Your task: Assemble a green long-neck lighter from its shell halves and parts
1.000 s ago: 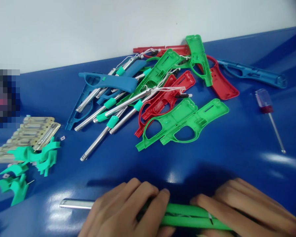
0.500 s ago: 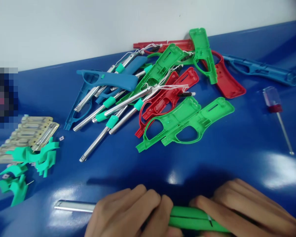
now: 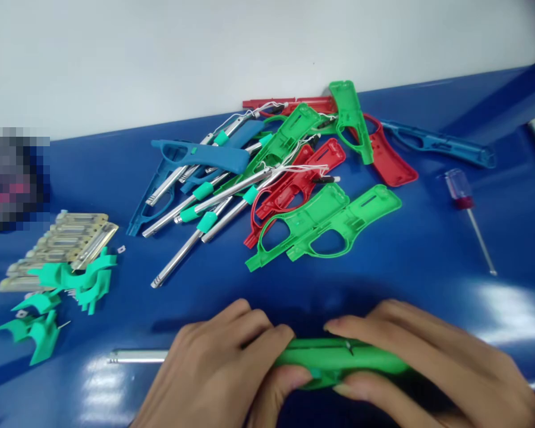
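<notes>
A green lighter-shaped body (image 3: 352, 355) lies across the lower middle of the head view, a seam and a small dark slot along its upper side. From its left end a silver tube (image 3: 138, 356) sticks out past my left hand (image 3: 223, 356), whose fingers wrap round the front part of the body. My right hand (image 3: 419, 356) grips the rear part, fingers over the top and thumb below. A teal piece shows at the body's lower edge between my thumbs. Beyond my hands, two open green half shells (image 3: 365, 215) lie on the blue table (image 3: 410, 255).
Red, blue and green shells, silver tubes (image 3: 176, 258) and white wires are heaped at the centre back. Pale clear-cased parts (image 3: 93, 245) and teal triggers (image 3: 44, 336) lie at the left. A screwdriver (image 3: 460, 187) rests at the right. A blurred dark object stands at the far left.
The view has shifted. My right hand's fingers have lifted and spread along the green body, baring more of it. Both thumbs now show at its lower edge.
</notes>
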`<state>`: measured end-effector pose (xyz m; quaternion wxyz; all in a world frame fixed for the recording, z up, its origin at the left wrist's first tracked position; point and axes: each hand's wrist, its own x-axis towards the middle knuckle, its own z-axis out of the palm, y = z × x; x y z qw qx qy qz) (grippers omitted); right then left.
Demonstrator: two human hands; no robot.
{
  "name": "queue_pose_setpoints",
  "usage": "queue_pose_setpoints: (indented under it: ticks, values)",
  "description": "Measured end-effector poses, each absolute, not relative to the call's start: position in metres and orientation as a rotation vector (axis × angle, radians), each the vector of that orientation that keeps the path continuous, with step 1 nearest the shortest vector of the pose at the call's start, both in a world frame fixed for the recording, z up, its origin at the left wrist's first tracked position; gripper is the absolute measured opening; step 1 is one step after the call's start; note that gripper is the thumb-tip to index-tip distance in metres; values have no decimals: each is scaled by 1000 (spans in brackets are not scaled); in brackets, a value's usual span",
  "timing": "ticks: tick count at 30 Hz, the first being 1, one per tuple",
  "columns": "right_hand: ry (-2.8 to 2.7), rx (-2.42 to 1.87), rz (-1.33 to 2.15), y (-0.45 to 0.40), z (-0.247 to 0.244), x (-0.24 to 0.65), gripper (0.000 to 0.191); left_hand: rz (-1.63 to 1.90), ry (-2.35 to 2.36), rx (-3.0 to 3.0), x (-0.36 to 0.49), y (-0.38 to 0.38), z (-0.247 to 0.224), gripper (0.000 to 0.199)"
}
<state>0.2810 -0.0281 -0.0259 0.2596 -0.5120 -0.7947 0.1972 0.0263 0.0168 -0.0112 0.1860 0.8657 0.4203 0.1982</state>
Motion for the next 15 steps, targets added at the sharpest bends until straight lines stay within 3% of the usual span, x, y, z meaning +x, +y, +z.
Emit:
queue_pose_setpoints:
  ticks: [7,12,15]
  values:
    - [-2367,-1399,447,-12,-22,280,21,458,1208,2450,29,11,-15,19]
    - [-2214,-1430,457,-6,-27,279,16,514,1046,2503,21,6,-19,36]
    - [-2178,-1397,441,-4,-30,279,18,582,945,2629,18,8,-25,35]
